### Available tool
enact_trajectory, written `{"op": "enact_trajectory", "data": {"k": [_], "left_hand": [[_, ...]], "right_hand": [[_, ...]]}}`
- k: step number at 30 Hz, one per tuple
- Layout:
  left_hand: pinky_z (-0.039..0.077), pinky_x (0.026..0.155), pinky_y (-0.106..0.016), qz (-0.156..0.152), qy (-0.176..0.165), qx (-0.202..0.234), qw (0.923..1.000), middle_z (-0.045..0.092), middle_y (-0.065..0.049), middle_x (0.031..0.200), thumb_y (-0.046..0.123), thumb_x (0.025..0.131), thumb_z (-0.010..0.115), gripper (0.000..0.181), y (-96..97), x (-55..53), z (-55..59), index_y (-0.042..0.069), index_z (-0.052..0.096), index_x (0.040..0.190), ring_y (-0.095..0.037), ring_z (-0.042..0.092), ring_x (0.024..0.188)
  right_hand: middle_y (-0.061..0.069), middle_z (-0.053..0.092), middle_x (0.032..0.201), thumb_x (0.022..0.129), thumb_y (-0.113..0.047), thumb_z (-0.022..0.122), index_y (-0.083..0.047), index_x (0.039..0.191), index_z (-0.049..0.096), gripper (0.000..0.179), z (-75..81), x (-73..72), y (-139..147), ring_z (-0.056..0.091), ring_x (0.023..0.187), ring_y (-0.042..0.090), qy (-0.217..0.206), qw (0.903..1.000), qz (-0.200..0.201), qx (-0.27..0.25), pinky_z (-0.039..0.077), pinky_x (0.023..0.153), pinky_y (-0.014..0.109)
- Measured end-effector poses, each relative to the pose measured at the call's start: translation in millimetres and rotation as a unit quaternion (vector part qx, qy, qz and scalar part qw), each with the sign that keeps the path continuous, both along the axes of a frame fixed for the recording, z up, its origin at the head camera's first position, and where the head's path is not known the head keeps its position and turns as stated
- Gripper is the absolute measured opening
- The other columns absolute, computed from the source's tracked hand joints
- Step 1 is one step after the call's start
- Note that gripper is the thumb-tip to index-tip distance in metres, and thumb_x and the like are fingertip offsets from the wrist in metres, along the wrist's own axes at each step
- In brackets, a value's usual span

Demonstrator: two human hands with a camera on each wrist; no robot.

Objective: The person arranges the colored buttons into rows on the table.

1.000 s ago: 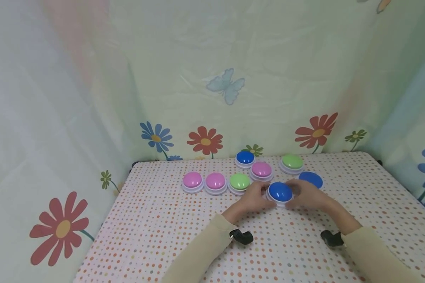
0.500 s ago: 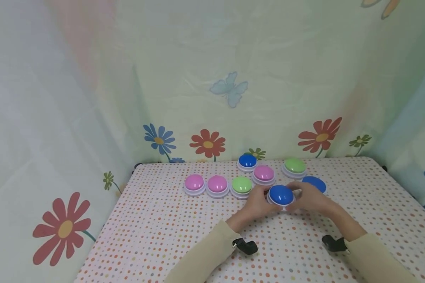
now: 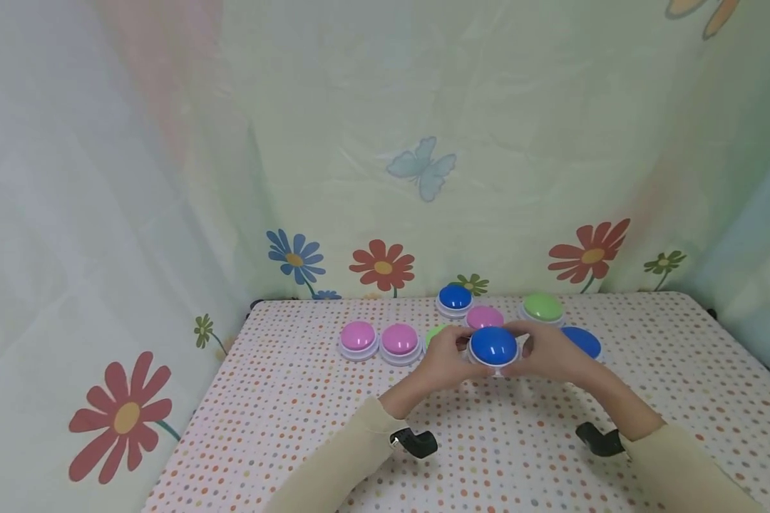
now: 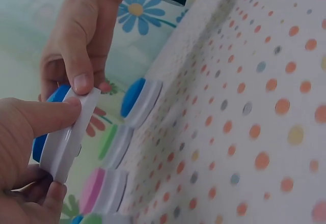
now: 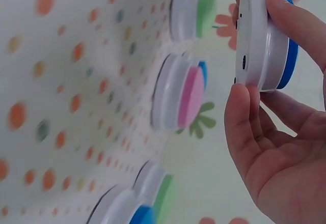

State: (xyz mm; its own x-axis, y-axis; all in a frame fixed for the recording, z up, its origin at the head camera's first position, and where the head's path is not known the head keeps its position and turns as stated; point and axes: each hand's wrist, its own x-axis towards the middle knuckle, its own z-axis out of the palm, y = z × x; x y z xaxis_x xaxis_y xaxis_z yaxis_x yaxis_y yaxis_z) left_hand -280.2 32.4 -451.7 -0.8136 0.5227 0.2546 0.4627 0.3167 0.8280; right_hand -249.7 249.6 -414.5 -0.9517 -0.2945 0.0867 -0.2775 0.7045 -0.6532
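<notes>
Both hands hold a blue push button with a round white base, one hand on each side. The left hand grips its left edge, thumb nearest the camera. On the opposite edge is the right hand, its thumb also along the white base. Both wrist views show the button raised off the table, its underside visible in the right wrist view. Behind the hands are a pink button and a green button, both partly hidden. Another blue button sits just beyond the right hand.
Two pink buttons, the nearer pink one and its neighbour, stand left of the hands. At the back are a blue button and a green button. The dotted tabletop meets a flowered curtain.
Both hands have lifted the blue push button off the table and carried it left, now in front of the pink and green buttons. The head view has shifted slightly.
</notes>
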Motion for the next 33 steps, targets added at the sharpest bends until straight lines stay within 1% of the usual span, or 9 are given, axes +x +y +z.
{"op": "enact_trajectory", "data": {"k": [3, 6, 8, 13, 17, 20, 24, 29, 33], "left_hand": [[0.049, 0.090, -0.023, 0.011, -0.005, -0.005, 0.9999, 0.060, 0.005, 0.122, 0.024, 0.076, 0.085, 0.064, -12.7, 0.6, 2.5, 0.010, 0.056, 0.131, -0.005, 0.056, 0.107], [0.049, 0.089, -0.023, 0.021, -0.020, -0.015, 0.9994, 0.059, 0.005, 0.121, 0.025, 0.075, 0.086, 0.065, -27.4, 4.5, 2.7, 0.011, 0.056, 0.131, -0.005, 0.056, 0.107], [0.049, 0.091, -0.025, 0.021, -0.025, -0.017, 0.9993, 0.059, 0.004, 0.121, 0.024, 0.076, 0.086, 0.064, -36.2, 6.8, 2.8, 0.010, 0.057, 0.130, -0.006, 0.056, 0.107], [0.049, 0.092, -0.028, 0.014, -0.010, -0.024, 0.9995, 0.058, 0.003, 0.122, 0.028, 0.077, 0.084, 0.063, -54.5, 6.5, 7.4, 0.009, 0.056, 0.131, -0.009, 0.056, 0.110], [0.050, 0.093, -0.033, 0.030, -0.002, -0.044, 0.9986, 0.056, -0.001, 0.124, 0.029, 0.077, 0.083, 0.066, -73.6, 4.0, 9.9, 0.009, 0.053, 0.132, -0.015, 0.056, 0.113], [0.050, 0.094, -0.036, 0.042, 0.004, -0.054, 0.9976, 0.055, -0.003, 0.125, 0.029, 0.078, 0.083, 0.067, -88.0, 0.7, 10.4, 0.008, 0.052, 0.133, -0.018, 0.054, 0.114], [0.049, 0.094, -0.034, 0.052, 0.006, -0.055, 0.9971, 0.054, -0.004, 0.127, 0.028, 0.079, 0.082, 0.068, -104.4, -4.4, 10.5, 0.008, 0.050, 0.135, -0.019, 0.053, 0.115], [0.049, 0.095, -0.034, 0.068, 0.006, -0.043, 0.9968, 0.053, -0.007, 0.127, 0.025, 0.077, 0.084, 0.069, -122.3, -7.2, 9.3, 0.004, 0.050, 0.134, -0.022, 0.054, 0.116], [0.048, 0.097, -0.037, 0.087, 0.021, -0.047, 0.9948, 0.052, -0.008, 0.128, 0.024, 0.076, 0.085, 0.071, -136.3, -9.0, 7.7, 0.004, 0.050, 0.134, -0.023, 0.054, 0.116]], "right_hand": [[0.020, 0.060, 0.118, 0.068, -0.034, 0.089, 0.001, 0.132, 0.054, 0.080, -0.2, -2.2, -11.2, 0.054, 0.078, 0.022, 0.009, 0.9999, 0.010, -0.009, 0.050, 0.062, 0.032], [0.016, 0.061, 0.117, 0.069, -0.035, 0.088, -0.001, 0.131, 0.055, 0.078, -5.1, -3.3, -22.6, 0.054, 0.083, 0.023, 0.007, 0.9992, 0.031, -0.024, 0.050, 0.066, 0.032], [0.013, 0.062, 0.116, 0.070, -0.035, 0.088, -0.004, 0.130, 0.056, 0.075, -8.4, -3.7, -28.9, 0.055, 0.086, 0.023, 0.008, 0.9986, 0.042, -0.033, 0.051, 0.068, 0.032], [0.011, 0.061, 0.115, 0.070, -0.028, 0.089, -0.007, 0.126, 0.058, 0.067, -7.0, -6.1, -43.7, 0.055, 0.084, 0.023, 0.036, 0.9971, 0.054, -0.039, 0.051, 0.067, 0.032], [0.007, 0.063, 0.111, 0.069, -0.025, 0.090, -0.009, 0.124, 0.062, 0.065, -5.2, -13.7, -61.3, 0.055, 0.083, 0.023, 0.065, 0.9941, 0.075, -0.046, 0.052, 0.066, 0.030], [0.007, 0.065, 0.109, 0.069, -0.025, 0.090, -0.008, 0.123, 0.064, 0.063, -4.4, -19.3, -76.1, 0.056, 0.081, 0.023, 0.074, 0.9923, 0.085, -0.051, 0.052, 0.065, 0.029], [0.010, 0.065, 0.110, 0.069, -0.024, 0.090, -0.004, 0.123, 0.063, 0.064, -2.4, -25.0, -93.7, 0.055, 0.076, 0.023, 0.065, 0.9939, 0.077, -0.046, 0.051, 0.064, 0.029], [0.011, 0.064, 0.114, 0.069, -0.025, 0.090, -0.005, 0.126, 0.062, 0.066, -2.0, -32.6, -115.4, 0.056, 0.079, 0.023, 0.048, 0.9956, 0.070, -0.040, 0.051, 0.066, 0.029], [0.010, 0.064, 0.116, 0.070, -0.026, 0.089, -0.006, 0.127, 0.061, 0.067, -3.8, -38.1, -132.2, 0.056, 0.082, 0.024, 0.048, 0.9958, 0.070, -0.035, 0.051, 0.067, 0.028]]}}
